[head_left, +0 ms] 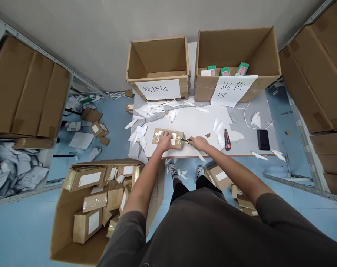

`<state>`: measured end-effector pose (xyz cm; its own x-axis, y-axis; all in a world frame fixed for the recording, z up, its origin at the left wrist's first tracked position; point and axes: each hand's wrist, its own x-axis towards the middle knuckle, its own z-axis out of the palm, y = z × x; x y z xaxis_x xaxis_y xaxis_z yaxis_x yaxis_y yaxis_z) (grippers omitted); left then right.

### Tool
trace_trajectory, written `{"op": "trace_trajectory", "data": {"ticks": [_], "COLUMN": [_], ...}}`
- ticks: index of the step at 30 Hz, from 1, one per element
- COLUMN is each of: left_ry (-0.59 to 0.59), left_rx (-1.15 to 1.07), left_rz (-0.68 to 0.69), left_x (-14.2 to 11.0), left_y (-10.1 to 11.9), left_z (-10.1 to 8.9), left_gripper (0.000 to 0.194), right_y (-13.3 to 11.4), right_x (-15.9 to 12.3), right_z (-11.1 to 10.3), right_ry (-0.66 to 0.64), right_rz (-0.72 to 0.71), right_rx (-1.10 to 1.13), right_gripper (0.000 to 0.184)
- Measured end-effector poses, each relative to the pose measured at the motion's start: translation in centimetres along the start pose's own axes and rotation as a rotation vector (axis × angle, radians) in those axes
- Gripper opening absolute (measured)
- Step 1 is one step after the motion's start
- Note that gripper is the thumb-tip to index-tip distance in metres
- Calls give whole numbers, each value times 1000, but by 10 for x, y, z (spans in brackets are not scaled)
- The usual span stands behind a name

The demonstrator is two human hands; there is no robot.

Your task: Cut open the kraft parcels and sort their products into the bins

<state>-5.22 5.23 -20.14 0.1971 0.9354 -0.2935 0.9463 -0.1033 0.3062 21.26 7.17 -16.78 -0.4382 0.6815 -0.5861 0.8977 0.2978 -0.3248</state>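
A small taped cardboard parcel (160,134) lies on the white table (193,122) in front of me. My left hand (165,141) presses down on its top, fingers curled over it. My right hand (198,143) is closed on a yellow and black utility knife (186,139), whose tip touches the parcel's right end. Torn white paper scraps (153,108) lie around the parcel.
Two open cartons with paper signs stand at the table's back, the left carton (158,68) and the right carton (236,61) with green packs. A red cutter (227,139), black phone (263,139) and white cable lie right. A big carton (87,207) of parcels sits on the floor left. Shelves flank both sides.
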Motion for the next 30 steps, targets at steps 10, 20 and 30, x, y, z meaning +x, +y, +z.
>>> {"op": "trace_trajectory", "data": {"ticks": [10, 20, 30], "left_ry": [-5, 9, 8], "left_rx": [6, -50, -79], "left_rz": [14, 13, 65], "left_x": [-5, -8, -9], "left_y": [0, 0, -5], "left_z": [2, 2, 2], "left_gripper": [70, 68, 66], "right_y": [-8, -12, -19], "right_x": [-1, 0, -5], "right_z": [1, -10, 10], "right_ry": [23, -8, 37], "right_rz": [-5, -7, 52], "right_rx": [-15, -70, -141], "right_gripper": [48, 46, 48]}}
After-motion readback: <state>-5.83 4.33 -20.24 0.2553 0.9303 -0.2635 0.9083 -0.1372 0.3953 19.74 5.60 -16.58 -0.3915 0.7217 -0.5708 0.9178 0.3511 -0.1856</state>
